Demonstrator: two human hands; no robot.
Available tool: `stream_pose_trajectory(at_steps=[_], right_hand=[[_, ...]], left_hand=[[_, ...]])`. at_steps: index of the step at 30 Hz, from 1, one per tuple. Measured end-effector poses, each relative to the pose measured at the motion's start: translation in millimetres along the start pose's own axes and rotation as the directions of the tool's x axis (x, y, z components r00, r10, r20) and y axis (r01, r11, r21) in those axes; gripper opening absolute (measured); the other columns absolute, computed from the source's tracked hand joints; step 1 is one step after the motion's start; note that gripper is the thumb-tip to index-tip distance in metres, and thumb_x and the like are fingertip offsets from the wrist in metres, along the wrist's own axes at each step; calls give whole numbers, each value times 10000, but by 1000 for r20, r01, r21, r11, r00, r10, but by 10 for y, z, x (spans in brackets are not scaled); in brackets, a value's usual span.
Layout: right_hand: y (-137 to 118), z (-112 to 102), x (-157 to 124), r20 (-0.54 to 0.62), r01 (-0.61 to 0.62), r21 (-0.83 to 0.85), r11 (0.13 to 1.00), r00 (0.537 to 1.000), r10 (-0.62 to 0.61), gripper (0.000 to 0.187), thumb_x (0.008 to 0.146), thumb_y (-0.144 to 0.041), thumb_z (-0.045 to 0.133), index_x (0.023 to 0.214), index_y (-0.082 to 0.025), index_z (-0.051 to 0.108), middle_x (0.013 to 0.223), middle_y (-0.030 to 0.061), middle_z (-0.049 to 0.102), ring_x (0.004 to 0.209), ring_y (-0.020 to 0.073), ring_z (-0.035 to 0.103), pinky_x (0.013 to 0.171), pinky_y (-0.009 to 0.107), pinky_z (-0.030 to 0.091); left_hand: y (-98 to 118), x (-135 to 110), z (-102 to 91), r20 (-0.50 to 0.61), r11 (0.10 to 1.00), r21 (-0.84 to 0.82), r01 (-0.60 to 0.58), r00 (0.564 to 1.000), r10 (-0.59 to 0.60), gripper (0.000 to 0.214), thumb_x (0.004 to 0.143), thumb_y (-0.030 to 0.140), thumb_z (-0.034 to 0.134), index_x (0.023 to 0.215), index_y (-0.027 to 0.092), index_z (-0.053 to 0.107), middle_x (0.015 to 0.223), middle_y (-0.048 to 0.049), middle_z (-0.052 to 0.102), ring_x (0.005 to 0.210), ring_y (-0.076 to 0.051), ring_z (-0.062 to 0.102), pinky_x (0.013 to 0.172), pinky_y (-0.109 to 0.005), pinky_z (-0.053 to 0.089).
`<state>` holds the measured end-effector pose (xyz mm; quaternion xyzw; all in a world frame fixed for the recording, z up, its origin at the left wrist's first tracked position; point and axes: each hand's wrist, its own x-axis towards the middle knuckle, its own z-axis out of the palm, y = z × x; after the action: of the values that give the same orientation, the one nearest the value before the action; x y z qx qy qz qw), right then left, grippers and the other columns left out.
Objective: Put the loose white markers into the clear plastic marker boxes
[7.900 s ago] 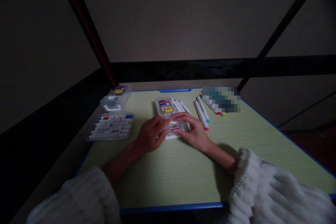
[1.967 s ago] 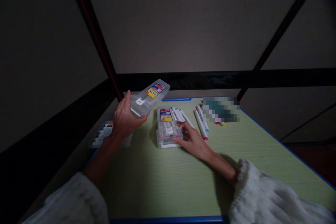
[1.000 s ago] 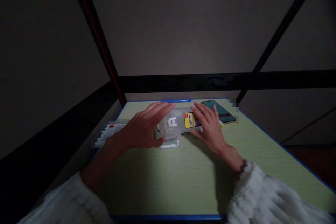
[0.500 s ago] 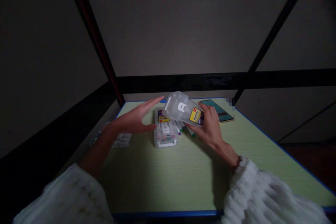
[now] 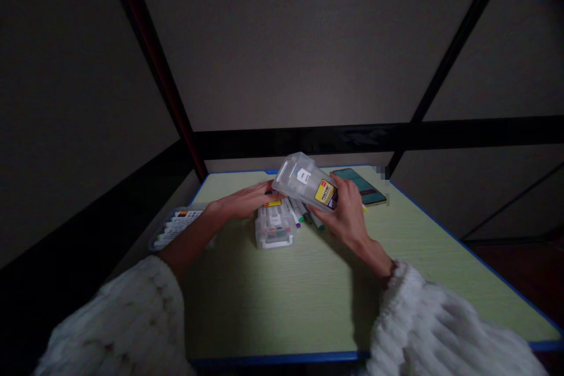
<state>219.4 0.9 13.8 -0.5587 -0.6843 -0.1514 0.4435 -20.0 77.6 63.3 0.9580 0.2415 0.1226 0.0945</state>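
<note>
A clear plastic marker case (image 5: 299, 179) with a yellow label is tilted above the table, its left end higher. My right hand (image 5: 348, 211) is closed around its lower right end. At its left end, the fingertips and thumb of my left hand (image 5: 242, 202) close on the lower corner; part of the fingertips is hidden. Beneath, a second clear marker case (image 5: 276, 230) with a white handle lies flat, holding colored markers. Several loose markers (image 5: 307, 215) with green, purple and dark ends lie beside it, partly covered by the raised case.
On the table's left side, a clear tray of white markers (image 5: 176, 227) lies partly behind my left forearm. A phone (image 5: 363, 187) rests at the back right. The pale green table (image 5: 273, 299) has a blue edge, and a grey wall panel stands behind it.
My left hand has moved right and its spread thumb and fingers have come together at the raised case's left end. The case, in my right hand, has shifted only slightly.
</note>
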Motion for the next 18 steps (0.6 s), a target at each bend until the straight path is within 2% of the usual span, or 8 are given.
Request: stream_pose_trajectory(at_steps=[2,5,11,13,18], right_hand=[[-10,-1,1,-1,4,-3,1000,1000,-5,721,659,-447,630,1261,-177,338,1079,133,482,980,316,447,818,467,389],[-22,-3,-2,13,5,-15,1000,1000,-5,723,655,-442,639,1257,-168,345,1088,135,485,982,309,446,833,457,390],[-61,-22,0,42,7,-14,1000,999,-6,709,663,-409,631,1262,-159,346,1100,142,484,991,311,441,815,457,395],[-74,-31,0,44,5,-10,1000,999,-5,707,661,-408,632,1259,-159,349,1094,143,487,984,310,446,813,456,396],[-83,-43,0,35,8,-4,1000,999,-8,711,652,-413,649,1247,-159,354,1101,143,489,993,304,448,831,447,394]], left_hand=[[-20,35,14,44,998,-30,-55,997,56,363,871,191,377,1211,278,468,1380,13,377,1250,-158,366,1044,-336,286],[-44,98,39,73,992,-71,-103,991,108,338,872,211,366,1174,292,496,1344,9,426,1230,-169,393,1040,-339,288],[-89,152,47,157,986,-31,-163,974,166,425,744,153,510,1162,229,498,1302,-65,462,1200,-210,419,995,-339,344],[-119,145,38,150,988,3,-156,977,154,421,716,142,529,1131,211,515,1269,-76,485,1204,-222,409,995,-355,343],[-218,115,0,46,990,13,-140,989,139,415,711,140,530,1122,187,508,1239,-89,491,1178,-216,429,996,-353,339]])
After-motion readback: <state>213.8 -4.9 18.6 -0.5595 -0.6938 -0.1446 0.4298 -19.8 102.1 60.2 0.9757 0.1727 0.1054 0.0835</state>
